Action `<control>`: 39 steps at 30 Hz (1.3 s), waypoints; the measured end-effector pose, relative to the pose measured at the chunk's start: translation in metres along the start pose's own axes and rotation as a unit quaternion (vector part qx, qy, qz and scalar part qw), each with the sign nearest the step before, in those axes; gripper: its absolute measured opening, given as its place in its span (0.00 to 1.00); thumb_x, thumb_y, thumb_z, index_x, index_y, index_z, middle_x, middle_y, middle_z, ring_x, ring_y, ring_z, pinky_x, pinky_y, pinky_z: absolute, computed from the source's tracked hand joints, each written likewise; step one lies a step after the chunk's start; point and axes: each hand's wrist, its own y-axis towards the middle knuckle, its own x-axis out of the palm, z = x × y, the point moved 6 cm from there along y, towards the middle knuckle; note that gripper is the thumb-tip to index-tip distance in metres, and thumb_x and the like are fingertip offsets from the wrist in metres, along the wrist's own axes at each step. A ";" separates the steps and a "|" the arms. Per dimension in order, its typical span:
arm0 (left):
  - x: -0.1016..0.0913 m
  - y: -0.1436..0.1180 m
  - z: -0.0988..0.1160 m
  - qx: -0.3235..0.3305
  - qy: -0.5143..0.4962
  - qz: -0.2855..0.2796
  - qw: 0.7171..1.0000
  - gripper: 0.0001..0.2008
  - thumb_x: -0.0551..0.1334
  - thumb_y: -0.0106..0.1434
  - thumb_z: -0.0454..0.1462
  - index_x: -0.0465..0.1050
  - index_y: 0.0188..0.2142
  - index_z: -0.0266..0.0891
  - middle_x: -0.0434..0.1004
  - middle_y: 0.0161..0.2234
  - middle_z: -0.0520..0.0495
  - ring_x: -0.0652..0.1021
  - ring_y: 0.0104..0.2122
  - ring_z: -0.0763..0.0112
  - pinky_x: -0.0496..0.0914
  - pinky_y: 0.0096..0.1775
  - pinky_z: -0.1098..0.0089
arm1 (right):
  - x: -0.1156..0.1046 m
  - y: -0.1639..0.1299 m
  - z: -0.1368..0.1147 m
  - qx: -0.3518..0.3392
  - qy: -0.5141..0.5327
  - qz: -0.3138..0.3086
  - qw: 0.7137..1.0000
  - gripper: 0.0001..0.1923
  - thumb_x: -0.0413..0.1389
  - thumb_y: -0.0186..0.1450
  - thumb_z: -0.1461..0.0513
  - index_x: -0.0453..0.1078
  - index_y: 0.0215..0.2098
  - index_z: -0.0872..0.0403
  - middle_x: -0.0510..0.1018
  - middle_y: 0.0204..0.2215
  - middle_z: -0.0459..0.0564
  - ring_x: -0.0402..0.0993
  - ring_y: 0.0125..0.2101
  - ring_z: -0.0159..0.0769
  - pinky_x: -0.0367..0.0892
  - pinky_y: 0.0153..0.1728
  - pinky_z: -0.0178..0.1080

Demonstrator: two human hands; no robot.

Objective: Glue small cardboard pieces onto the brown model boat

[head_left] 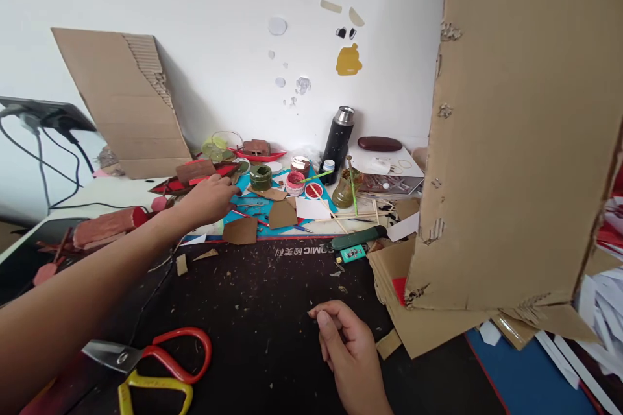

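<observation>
- The scissors [156, 363], red and yellow handled, are lying untouched at the near left of the dark surface [253, 311].
- The left hand [207, 198] is stretching far across, fingers loosely curled over the red-and-brown cardboard model [195, 175]; whether it is gripping it, I cannot tell.
- Cut cardboard pieces [263, 220] are sitting just right of that hand, so cutting looks partly done, with assembly seemingly left.
- The right hand [348, 343] is resting near the front edge, fingers curled in, holding nothing visible.
- A big cardboard sheet [516, 130] is looming on the right.
</observation>
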 end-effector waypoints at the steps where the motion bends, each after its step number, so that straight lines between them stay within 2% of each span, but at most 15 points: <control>1: 0.004 0.003 0.001 0.002 0.001 -0.004 1.000 0.19 0.70 0.78 0.48 0.80 0.61 0.42 0.82 0.61 0.39 0.82 0.59 0.50 0.79 0.62 0.44 | 0.000 0.000 0.000 0.001 -0.002 0.002 1.000 0.40 0.60 0.71 0.26 0.84 0.40 0.54 0.62 0.20 0.40 0.57 0.21 0.33 0.54 0.23 0.35; 3: 0.010 0.009 0.001 0.005 0.005 -0.009 1.000 0.20 0.71 0.78 0.49 0.79 0.63 0.42 0.81 0.64 0.39 0.83 0.59 0.52 0.81 0.61 0.45 | -0.001 0.000 0.000 0.002 -0.004 0.009 1.000 0.41 0.60 0.71 0.26 0.84 0.41 0.54 0.63 0.20 0.40 0.58 0.21 0.33 0.54 0.23 0.35; 7: 0.013 0.017 -0.003 0.012 0.018 -0.019 1.000 0.20 0.71 0.79 0.47 0.79 0.64 0.42 0.81 0.64 0.38 0.84 0.59 0.53 0.82 0.59 0.47 | -0.001 -0.001 0.001 0.004 -0.004 0.007 1.000 0.41 0.61 0.71 0.26 0.84 0.40 0.54 0.63 0.20 0.40 0.59 0.22 0.32 0.54 0.23 0.35; 17: 0.009 0.022 -0.007 0.023 0.017 -0.036 0.999 0.18 0.70 0.79 0.47 0.80 0.63 0.45 0.81 0.65 0.39 0.83 0.59 0.54 0.82 0.59 0.49 | 0.000 -0.001 -0.001 0.007 -0.002 0.001 1.000 0.40 0.60 0.72 0.26 0.84 0.41 0.54 0.63 0.20 0.40 0.60 0.22 0.33 0.55 0.24 0.36; 22: 0.005 0.020 -0.006 0.019 0.002 -0.051 0.999 0.21 0.71 0.78 0.47 0.78 0.64 0.42 0.81 0.63 0.39 0.84 0.57 0.53 0.83 0.57 0.48 | 0.000 0.001 -0.003 0.004 -0.005 0.002 1.000 0.40 0.60 0.71 0.26 0.85 0.41 0.54 0.64 0.21 0.41 0.60 0.22 0.33 0.56 0.24 0.36; 27: -0.007 0.015 0.002 0.002 -0.010 -0.036 0.999 0.19 0.70 0.79 0.47 0.79 0.64 0.43 0.81 0.63 0.39 0.84 0.57 0.54 0.83 0.57 0.50 | 0.000 0.000 0.004 -0.010 -0.002 0.006 1.000 0.38 0.60 0.74 0.29 0.85 0.40 0.53 0.63 0.20 0.40 0.59 0.22 0.33 0.57 0.24 0.36; 35: -0.033 -0.006 0.030 -0.001 -0.018 0.021 1.000 0.20 0.71 0.79 0.48 0.79 0.62 0.40 0.83 0.60 0.40 0.85 0.55 0.55 0.83 0.57 0.48 | -0.002 -0.002 0.019 -0.010 -0.008 0.016 1.000 0.34 0.62 0.76 0.32 0.85 0.42 0.53 0.65 0.21 0.41 0.59 0.22 0.33 0.56 0.24 0.36; 37: -0.042 -0.011 0.036 0.004 -0.026 0.038 0.999 0.15 0.69 0.80 0.46 0.81 0.59 0.41 0.85 0.57 0.41 0.85 0.55 0.54 0.81 0.59 0.47 | -0.003 -0.001 0.019 -0.013 -0.012 0.019 1.000 0.34 0.62 0.76 0.32 0.85 0.42 0.54 0.66 0.21 0.42 0.60 0.22 0.33 0.56 0.24 0.36; 39: -0.052 -0.016 0.041 0.009 -0.039 0.057 0.998 0.12 0.63 0.80 0.38 0.84 0.56 0.43 0.88 0.52 0.40 0.85 0.54 0.51 0.78 0.60 0.48 | -0.004 -0.001 0.020 -0.014 -0.015 0.020 1.000 0.35 0.61 0.76 0.32 0.85 0.43 0.54 0.66 0.21 0.42 0.61 0.22 0.34 0.57 0.24 0.36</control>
